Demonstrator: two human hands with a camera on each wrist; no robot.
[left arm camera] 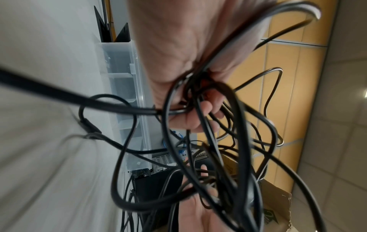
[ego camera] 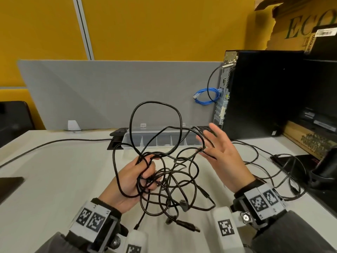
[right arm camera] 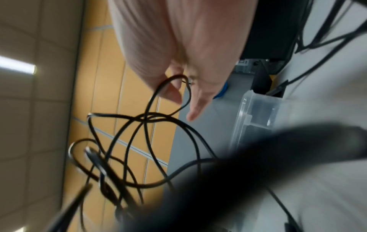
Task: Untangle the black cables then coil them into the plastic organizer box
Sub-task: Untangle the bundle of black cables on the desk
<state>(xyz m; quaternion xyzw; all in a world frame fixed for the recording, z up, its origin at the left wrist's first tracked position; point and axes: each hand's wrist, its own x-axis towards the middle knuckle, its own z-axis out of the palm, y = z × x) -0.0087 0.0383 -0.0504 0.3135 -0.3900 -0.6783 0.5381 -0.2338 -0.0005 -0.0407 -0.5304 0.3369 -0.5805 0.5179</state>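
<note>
A tangle of black cables (ego camera: 173, 181) hangs above the white desk (ego camera: 54, 179), with plug ends dangling near its front. My left hand (ego camera: 144, 172) grips the knot's left side, fingers curled round several strands (left arm camera: 208, 138); one big loop (ego camera: 155, 103) stands up above it. To the right, my right hand (ego camera: 218, 152) is spread with straight fingers. A thin loop (right arm camera: 174, 78) is hooked over one of its fingers. The clear plastic organizer box (ego camera: 127, 141) with dividers lies behind the tangle by the grey partition, also in the left wrist view (left arm camera: 123, 75) and the right wrist view (right arm camera: 256, 113).
A black computer tower (ego camera: 264, 92) stands at the back right with a blue network cable (ego camera: 206, 95) beside it. More black leads (ego camera: 264, 161) trail over the desk's right side towards a dark stand (ego camera: 324, 170). One cable (ego camera: 54, 142) runs left from a desk hatch (ego camera: 114, 143).
</note>
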